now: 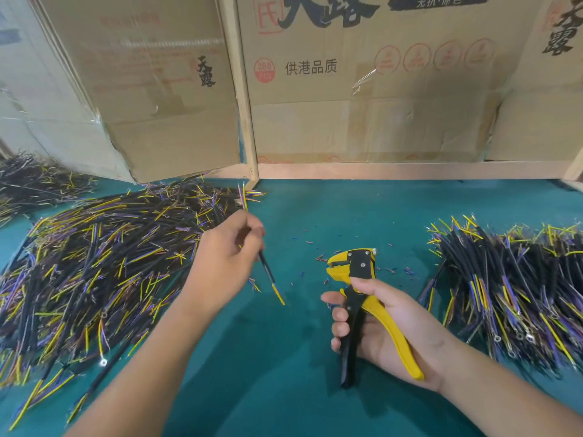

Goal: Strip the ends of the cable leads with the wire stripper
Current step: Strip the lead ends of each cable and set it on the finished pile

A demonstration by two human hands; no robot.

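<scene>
My left hand (225, 257) grips one black cable (268, 271) at its middle, held above the green table. The cable's yellow and purple leads stick out above my fingers and below them. My right hand (381, 326) holds the yellow and black wire stripper (356, 269) by its handles, jaws pointing left and apart from the cable. A big heap of cables (94, 263) lies to the left. A second heap of cables (511, 288) lies to the right.
The green table (299, 389) has small bits of stripped insulation (315, 241) scattered behind the stripper. Cardboard boxes (362, 89) and a wooden frame (243, 105) wall off the back. Another cable pile (28, 184) sits at the far left.
</scene>
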